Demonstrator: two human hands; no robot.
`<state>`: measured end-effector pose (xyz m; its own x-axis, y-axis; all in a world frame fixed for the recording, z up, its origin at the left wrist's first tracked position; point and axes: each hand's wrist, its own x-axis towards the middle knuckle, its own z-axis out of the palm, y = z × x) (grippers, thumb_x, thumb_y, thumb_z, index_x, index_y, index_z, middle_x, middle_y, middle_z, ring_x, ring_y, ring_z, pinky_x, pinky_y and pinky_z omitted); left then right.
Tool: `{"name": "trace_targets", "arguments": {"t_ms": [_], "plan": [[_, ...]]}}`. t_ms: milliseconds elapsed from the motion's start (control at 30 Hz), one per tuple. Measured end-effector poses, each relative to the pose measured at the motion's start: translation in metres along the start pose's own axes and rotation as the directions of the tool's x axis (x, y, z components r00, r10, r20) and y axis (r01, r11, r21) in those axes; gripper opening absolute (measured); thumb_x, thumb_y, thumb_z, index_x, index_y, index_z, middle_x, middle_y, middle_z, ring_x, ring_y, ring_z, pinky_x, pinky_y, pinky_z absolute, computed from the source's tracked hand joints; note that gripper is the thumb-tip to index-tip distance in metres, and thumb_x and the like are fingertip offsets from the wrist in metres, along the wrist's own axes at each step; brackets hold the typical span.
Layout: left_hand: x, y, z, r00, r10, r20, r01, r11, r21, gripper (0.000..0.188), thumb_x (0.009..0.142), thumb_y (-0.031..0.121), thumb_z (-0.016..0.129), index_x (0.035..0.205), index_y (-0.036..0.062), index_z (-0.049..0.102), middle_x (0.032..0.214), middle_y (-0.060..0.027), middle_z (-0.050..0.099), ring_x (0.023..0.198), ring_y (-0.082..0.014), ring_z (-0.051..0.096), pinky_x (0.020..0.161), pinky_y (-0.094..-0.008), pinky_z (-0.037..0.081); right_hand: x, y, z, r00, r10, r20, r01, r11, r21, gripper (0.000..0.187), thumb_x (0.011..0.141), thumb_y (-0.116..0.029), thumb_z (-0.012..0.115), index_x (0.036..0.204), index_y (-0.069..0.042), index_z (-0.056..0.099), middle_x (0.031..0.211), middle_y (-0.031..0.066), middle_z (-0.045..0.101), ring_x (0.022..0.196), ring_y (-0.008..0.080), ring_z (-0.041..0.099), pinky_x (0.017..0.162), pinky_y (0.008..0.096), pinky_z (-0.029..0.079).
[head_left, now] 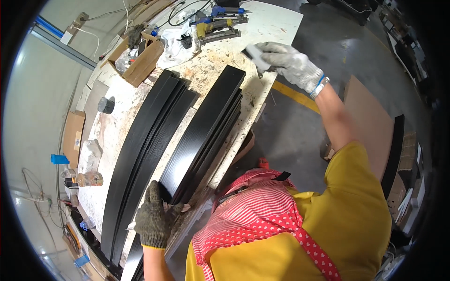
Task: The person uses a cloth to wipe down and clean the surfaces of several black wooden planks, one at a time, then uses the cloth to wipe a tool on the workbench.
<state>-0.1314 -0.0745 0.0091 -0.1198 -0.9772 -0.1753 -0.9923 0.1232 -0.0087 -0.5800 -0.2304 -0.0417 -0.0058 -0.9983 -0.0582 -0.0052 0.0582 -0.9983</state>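
1. The near stack of black boards [206,131] lay lengthwise on the worktable [117,126], along its edge closest to the person. This stack serves as the landmark.
2. The left hand [153,216], in a dark knit glove, was closed over the stack's near end, fingers curled on the top board. Judged: the grip steadied the stack against sliding.
3. The right hand [289,63], in a pale knit glove, was beyond the stack's far end, pinched around a small pale block [255,53] held just above the tabletop. What the block was could not be told.
4. A second stack of black boards [145,150] lay just left of the landmark, roughly parallel. Judged: the two piles were kept apart to sort them.
5. Beyond the far end, to the left: an open cardboard box [140,58], holding crumpled clear plastic and some dark items too small to name.
6. Beyond the far end, straight on: a yellow and blue nail gun [220,25] on its side, with a black cable nearby.
7. Far left of the stack: a small dark cup [106,105], contents not visible, and a bottle [88,179] lying at the table's far side.
8. Right of the stack, off the table: a brown panel [370,122] standing on the grey floor.
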Motion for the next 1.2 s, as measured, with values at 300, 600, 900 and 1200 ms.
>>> {"name": "trace_targets", "arguments": {"t_ms": [300,600,900,1200], "plan": [[0.012,0.012,-0.015,0.958,-0.217,0.189,0.236,0.968,-0.084,0.063,0.074,0.027,0.083,0.128,0.0052,0.059,0.114,-0.0161,0.069,0.101,-0.0344,0.068,0.087,-0.0404,0.054,0.064,0.015,-0.014,0.960,-0.089,0.265,0.122,0.986,-0.112,0.049,0.088,-0.020,0.073,0.133,-0.002,0.061,0.119,0.0113,0.067,0.105,0.0159,0.062,0.093,0.0291,0.051],[0.019,0.031,-0.026,0.916,-0.334,0.221,0.347,0.938,-0.021,0.062,0.074,0.024,0.084,0.127,0.0031,0.060,0.114,-0.0174,0.069,0.104,-0.0345,0.068,0.090,-0.0415,0.054,0.086,0.011,-0.005,0.893,-0.056,0.447,0.191,0.946,-0.263,0.053,0.085,-0.027,0.078,0.132,-0.011,0.062,0.124,0.0065,0.067,0.094,0.0062,0.064,0.050,0.0189,0.047],[0.014,0.015,-0.009,0.959,-0.265,0.096,0.274,0.957,-0.098,0.067,0.067,0.046,0.087,0.116,0.0080,0.062,0.099,-0.0121,0.070,0.091,-0.0334,0.069,0.078,-0.0440,0.053,0.092,0.017,-0.004,0.729,-0.333,0.599,0.504,0.853,-0.139,0.039,0.087,0.000,0.070,0.124,-0.001,0.061,0.128,0.0093,0.061,0.122,0.0189,0.055,0.106,0.0321,0.044],[0.017,0.028,-0.019,0.913,-0.348,0.213,0.368,0.928,-0.060,0.067,0.077,0.023,0.083,0.134,0.0002,0.057,0.122,-0.0208,0.067,0.109,-0.0337,0.067,0.095,-0.0400,0.053,0.042,0.001,-0.041,0.499,-0.604,0.621,0.859,0.441,-0.262,0.027,0.088,0.003,0.066,0.114,0.001,0.066,0.119,0.0127,0.058,0.113,0.0237,0.059,0.094,0.0343,0.053]]}}
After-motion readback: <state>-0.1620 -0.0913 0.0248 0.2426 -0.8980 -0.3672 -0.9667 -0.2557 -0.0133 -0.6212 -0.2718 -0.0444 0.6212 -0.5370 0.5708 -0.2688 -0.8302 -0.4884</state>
